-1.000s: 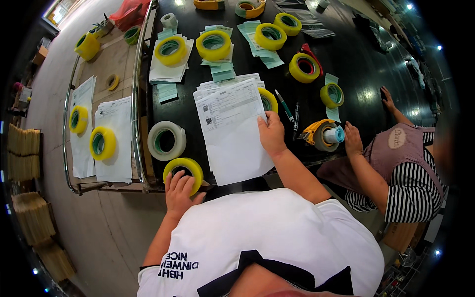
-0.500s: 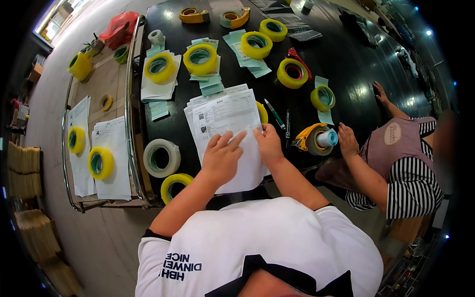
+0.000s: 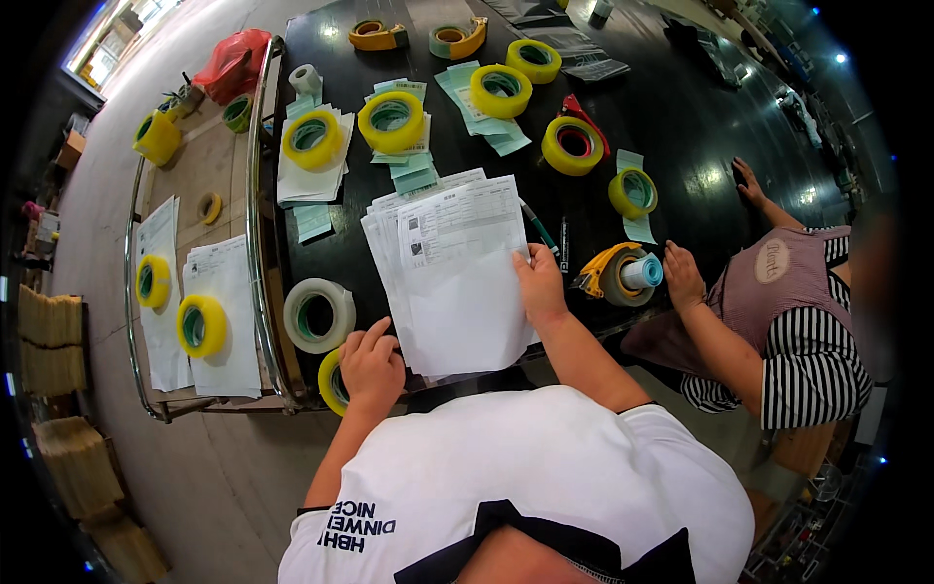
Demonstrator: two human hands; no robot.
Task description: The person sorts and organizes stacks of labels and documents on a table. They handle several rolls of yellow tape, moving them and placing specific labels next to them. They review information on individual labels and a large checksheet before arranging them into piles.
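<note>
A stack of printed sheets [image 3: 457,302] lies fanned on the dark table in front of me. My right hand [image 3: 542,284] pinches the top sheet at its right edge, thumb uppermost. That sheet is turned slightly against the ones beneath, whose left edges stick out. Off the stack's lower left side is my left hand [image 3: 373,365], fingers apart and holding nothing. It partly covers a yellow tape roll [image 3: 333,383] by the table edge. Just beyond that roll sits a clear tape roll [image 3: 319,315]. A green pen [image 3: 538,228] and a black marker [image 3: 564,243] lie right of the sheets.
Yellow tape rolls [image 3: 392,123] weigh down slips and papers farther back. At right, an orange tape dispenser [image 3: 608,273] stands near a co-worker's hand [image 3: 684,275]. A metal-railed cart [image 3: 258,224] with papers and tape adjoins the table's left side.
My left hand has moved off the sheets, left and toward me. The top sheet has shifted right with my right hand and now hides the yellow roll beside the stack.
</note>
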